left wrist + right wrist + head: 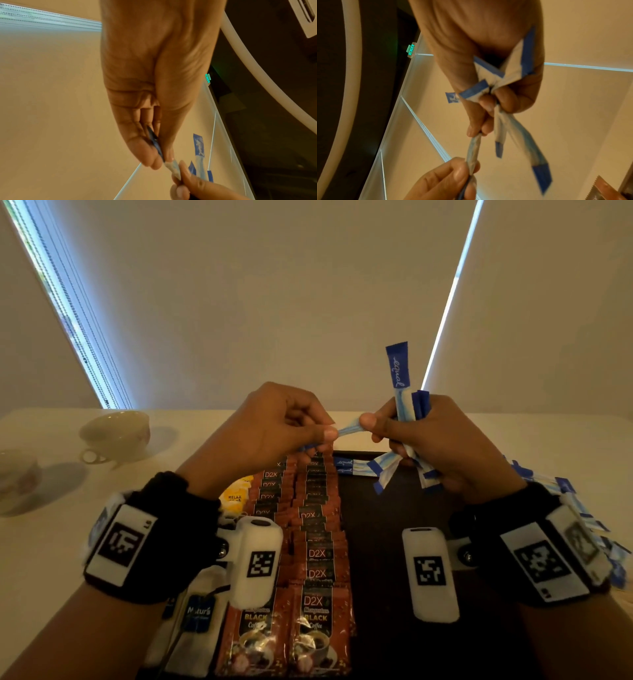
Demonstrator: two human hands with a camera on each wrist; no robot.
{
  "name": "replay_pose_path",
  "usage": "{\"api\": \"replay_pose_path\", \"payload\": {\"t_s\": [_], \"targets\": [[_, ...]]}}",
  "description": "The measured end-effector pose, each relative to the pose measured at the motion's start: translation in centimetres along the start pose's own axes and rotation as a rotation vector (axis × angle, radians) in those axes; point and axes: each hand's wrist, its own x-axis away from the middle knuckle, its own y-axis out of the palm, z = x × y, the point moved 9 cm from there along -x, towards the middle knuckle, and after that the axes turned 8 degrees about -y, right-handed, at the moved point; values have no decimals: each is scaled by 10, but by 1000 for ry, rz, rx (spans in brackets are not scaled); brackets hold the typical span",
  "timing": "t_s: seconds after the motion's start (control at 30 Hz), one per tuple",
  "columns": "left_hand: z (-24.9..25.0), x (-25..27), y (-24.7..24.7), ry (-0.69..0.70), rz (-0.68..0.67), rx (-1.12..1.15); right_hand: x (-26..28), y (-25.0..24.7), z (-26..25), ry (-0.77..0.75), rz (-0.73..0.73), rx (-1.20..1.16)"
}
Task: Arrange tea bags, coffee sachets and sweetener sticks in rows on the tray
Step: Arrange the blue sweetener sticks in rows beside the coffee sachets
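Note:
Above the far end of the dark tray [394,515], both hands pinch one blue-and-white sweetener stick [347,428] [173,167] [474,148] between them. My left hand [325,436] [161,161] pinches its blue end. My right hand [371,426] [477,132] pinches the other end and also grips a bundle of sweetener sticks [399,371] [513,73] that fan out above and below the fist. Two sweetener sticks [349,466] lie across the tray's far end. Two rows of red coffee sachets [318,546] fill the tray's left part, with tea bags [198,614] left of them.
A loose pile of sweetener sticks [582,508] lies on the table right of the tray, behind my right wrist. Two pale cups [116,433] [17,477] stand at the far left. A yellow tea bag [236,494] shows beside the coffee rows.

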Motion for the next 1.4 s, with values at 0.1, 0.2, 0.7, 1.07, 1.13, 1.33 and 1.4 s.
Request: {"api": "replay_pose_path", "payload": {"t_s": [0.1, 0.2, 0.7, 1.07, 1.13, 1.33, 1.4], "targets": [[-1, 0, -6, -2, 33, -1, 2, 0, 2, 55, -64, 45], [2, 1, -7, 20, 34, -99, 4, -12, 13, 150, -20, 33], [17, 11, -45, 83, 196, -67, 11, -16, 149, 873, -89, 147], [11, 8, -45, 48, 178, -119, -5, -15, 143, 776, -33, 160], [8, 6, -44, 42, 179, -131, -7, -21, 137, 715, 10, 105], [0, 1, -26, 2, 114, -167, 12, 19, 84, 509, -428, 9], [1, 2, -13, -13, 41, -170, 24, 41, 65, 457, -600, -17]]}}
